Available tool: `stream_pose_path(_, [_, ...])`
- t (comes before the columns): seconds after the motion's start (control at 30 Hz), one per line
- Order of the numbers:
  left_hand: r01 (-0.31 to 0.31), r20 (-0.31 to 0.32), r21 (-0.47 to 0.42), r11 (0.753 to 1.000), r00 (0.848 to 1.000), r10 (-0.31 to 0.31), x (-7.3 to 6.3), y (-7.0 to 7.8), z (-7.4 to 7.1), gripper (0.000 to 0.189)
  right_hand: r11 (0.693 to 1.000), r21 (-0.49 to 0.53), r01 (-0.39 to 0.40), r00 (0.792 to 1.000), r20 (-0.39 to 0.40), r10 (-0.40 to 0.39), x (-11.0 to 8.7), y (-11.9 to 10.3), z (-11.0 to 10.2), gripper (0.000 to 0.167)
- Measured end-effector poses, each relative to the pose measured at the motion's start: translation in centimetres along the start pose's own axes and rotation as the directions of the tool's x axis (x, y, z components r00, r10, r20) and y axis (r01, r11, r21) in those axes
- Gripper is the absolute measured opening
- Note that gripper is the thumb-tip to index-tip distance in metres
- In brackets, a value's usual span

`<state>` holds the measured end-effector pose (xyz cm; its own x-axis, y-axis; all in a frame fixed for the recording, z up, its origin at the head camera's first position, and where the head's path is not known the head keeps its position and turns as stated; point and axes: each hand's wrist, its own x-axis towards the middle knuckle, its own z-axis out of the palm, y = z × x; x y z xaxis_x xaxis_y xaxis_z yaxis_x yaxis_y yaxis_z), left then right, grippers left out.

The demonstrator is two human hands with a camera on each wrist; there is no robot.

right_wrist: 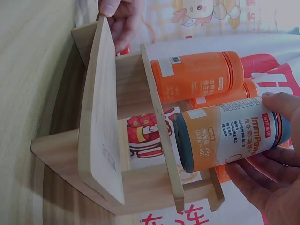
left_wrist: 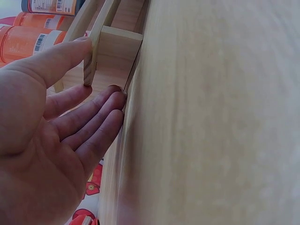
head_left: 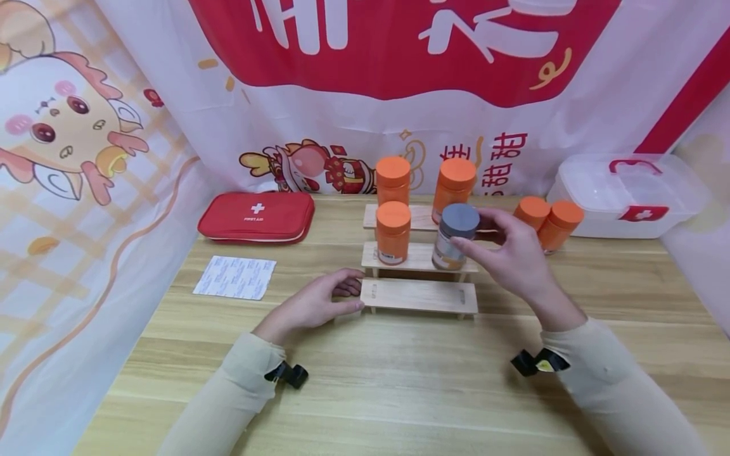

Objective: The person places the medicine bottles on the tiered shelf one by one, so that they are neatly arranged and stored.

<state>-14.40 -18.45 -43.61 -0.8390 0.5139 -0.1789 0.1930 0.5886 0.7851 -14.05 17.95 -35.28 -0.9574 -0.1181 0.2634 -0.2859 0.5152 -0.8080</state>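
Note:
My right hand [head_left: 516, 256] grips a grey-capped supplement bottle [head_left: 450, 244] by its upper part, thumb on one side and fingers on the other. Its base is right at the right end of the middle step of a wooden step rack [head_left: 416, 296]. In the right wrist view the bottle [right_wrist: 229, 133] shows an orange and white label. My left hand [head_left: 325, 297] holds the left end of the lowest step; in the left wrist view thumb and forefinger straddle the board edge, other fingers extended. An orange bottle [head_left: 393, 234] stands on the middle step's left.
Two more orange bottles [head_left: 393, 177] [head_left: 454, 183] stand on the top step. Right of the rack are two orange bottles [head_left: 561, 221]. A clear first-aid box [head_left: 604, 196] is at back right, a red first-aid pouch [head_left: 256, 218] and white packet [head_left: 235, 277] at left.

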Motion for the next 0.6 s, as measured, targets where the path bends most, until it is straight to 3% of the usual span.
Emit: stream_pose_path(0.6, [-0.001,0.009,-0.019,1.000,1.000,0.001,0.00,0.08,-0.06,0.059,1.000,-0.014,0.006,1.000,-0.021,-0.006,0.25,0.22,0.75,0.060])
